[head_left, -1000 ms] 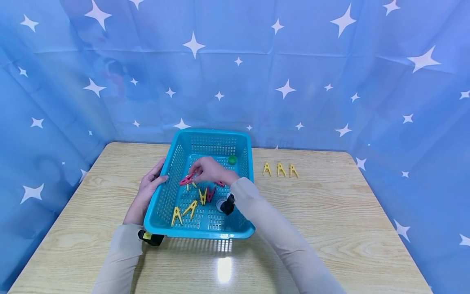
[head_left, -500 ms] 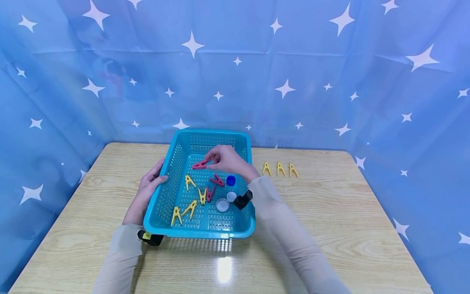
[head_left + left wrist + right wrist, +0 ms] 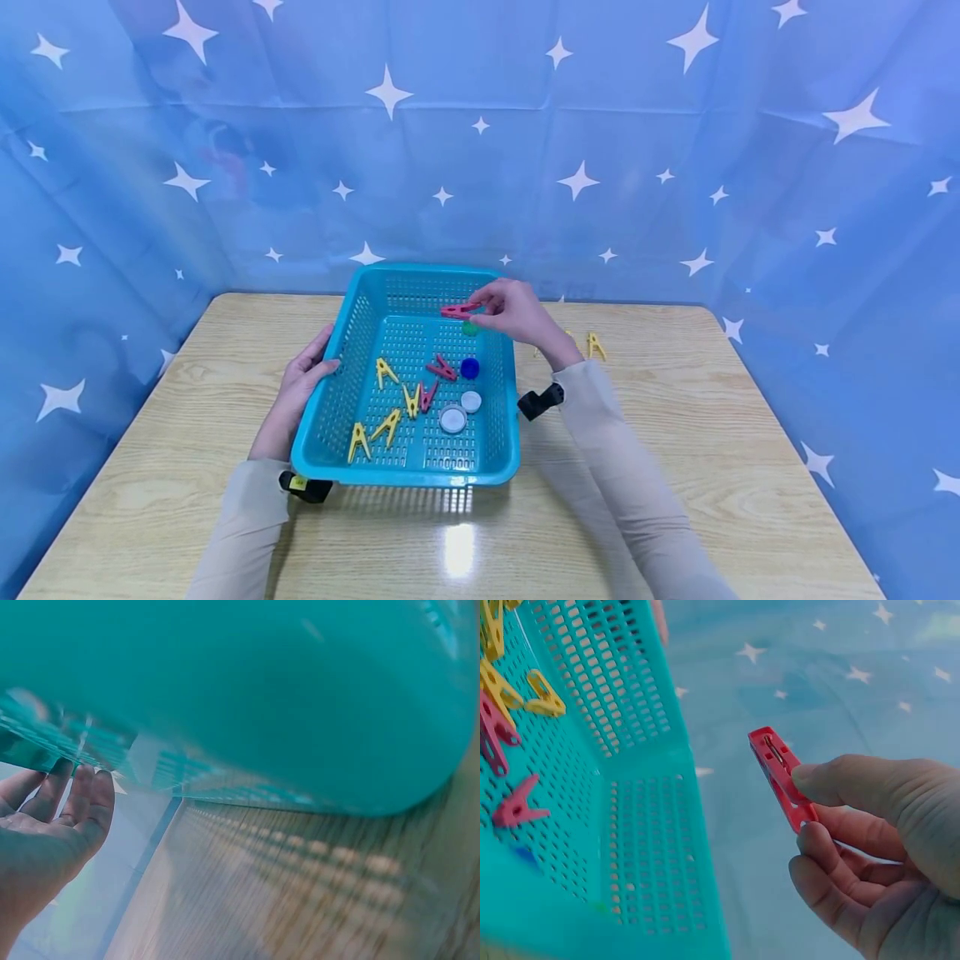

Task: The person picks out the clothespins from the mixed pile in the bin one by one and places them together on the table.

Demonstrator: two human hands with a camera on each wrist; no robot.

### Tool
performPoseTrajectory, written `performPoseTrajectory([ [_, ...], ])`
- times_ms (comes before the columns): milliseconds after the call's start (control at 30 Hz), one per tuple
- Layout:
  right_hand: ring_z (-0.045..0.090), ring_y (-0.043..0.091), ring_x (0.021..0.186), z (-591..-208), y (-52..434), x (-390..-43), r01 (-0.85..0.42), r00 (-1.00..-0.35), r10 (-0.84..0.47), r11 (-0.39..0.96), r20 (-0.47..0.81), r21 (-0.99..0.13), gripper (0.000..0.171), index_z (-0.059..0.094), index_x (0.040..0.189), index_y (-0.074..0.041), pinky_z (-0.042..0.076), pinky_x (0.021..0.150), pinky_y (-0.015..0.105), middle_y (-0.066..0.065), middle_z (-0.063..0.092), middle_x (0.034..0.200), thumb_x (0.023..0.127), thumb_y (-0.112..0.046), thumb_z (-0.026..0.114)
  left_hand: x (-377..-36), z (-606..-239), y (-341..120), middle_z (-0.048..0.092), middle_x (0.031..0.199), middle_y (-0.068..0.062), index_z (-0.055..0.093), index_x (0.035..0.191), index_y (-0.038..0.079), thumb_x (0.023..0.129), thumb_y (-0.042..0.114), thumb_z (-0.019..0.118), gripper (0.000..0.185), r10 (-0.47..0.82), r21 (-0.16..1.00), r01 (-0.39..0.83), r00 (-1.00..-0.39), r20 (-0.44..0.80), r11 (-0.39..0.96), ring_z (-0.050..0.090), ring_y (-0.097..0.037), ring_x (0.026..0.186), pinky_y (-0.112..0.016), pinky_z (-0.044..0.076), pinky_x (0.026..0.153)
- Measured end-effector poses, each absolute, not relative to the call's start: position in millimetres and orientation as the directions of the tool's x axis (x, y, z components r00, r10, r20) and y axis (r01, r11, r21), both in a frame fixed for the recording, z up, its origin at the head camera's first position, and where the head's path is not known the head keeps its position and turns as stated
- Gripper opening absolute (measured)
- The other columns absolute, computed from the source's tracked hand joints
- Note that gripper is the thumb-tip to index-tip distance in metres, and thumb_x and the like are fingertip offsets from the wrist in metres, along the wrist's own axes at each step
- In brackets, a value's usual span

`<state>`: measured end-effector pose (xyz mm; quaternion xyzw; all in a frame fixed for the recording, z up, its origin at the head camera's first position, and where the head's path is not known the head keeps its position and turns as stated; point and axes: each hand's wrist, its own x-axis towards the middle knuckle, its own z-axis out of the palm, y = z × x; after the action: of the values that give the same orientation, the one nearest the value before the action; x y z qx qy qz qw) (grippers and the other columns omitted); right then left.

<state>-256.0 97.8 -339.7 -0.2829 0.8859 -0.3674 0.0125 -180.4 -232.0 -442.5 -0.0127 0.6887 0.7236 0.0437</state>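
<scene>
My right hand point(image 3: 513, 312) pinches a red clothespin point(image 3: 780, 776) by its handle end, thumb on one side and fingertips on the other. In the head view this clothespin overlaps the back right of the blue plastic basket point(image 3: 405, 478). My left hand point(image 3: 303, 379) grips the basket's left rim, its thumb over the edge; the left wrist view shows the fingers point(image 3: 79, 799) against the outer wall. On the basket floor lie two more red clothespins, one point(image 3: 442, 367) beside a blue cap point(image 3: 469, 368), and several yellow clothespins point(image 3: 387, 427) toward the left.
Two whitish round caps point(image 3: 453, 419) and a partly hidden green cap point(image 3: 470, 328) are also in the basket. On the wooden table point(image 3: 675, 433) to its right, yellow clothespins point(image 3: 596, 345) stand in a row, partly behind my right wrist. A starry blue curtain point(image 3: 480, 183) backs the table.
My right hand has lifted the red clothespin from the basket's left middle and carried it right and back, toward the right rim. The left hand has kept its hold.
</scene>
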Motion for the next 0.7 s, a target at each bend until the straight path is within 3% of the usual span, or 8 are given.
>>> performPoseTrajectory([
  [700,0.054,0.021,0.071,-342.1,201.9,-260.3,-0.28,-0.96,-0.188,0.639,0.207,-0.717,0.025,0.067,0.107,0.0,0.042,0.056,0.025,0.013,0.063,0.084,0.085,-0.013,0.069,-180.2,-441.6,-231.4,0.013,0.157,-0.005,0.017,0.151,0.014,0.098,0.015,0.047,0.061,0.04,0.996,-0.079,-0.996,-0.077,-0.052,0.019,-0.031,0.14,-0.049,0.029,0.105],
])
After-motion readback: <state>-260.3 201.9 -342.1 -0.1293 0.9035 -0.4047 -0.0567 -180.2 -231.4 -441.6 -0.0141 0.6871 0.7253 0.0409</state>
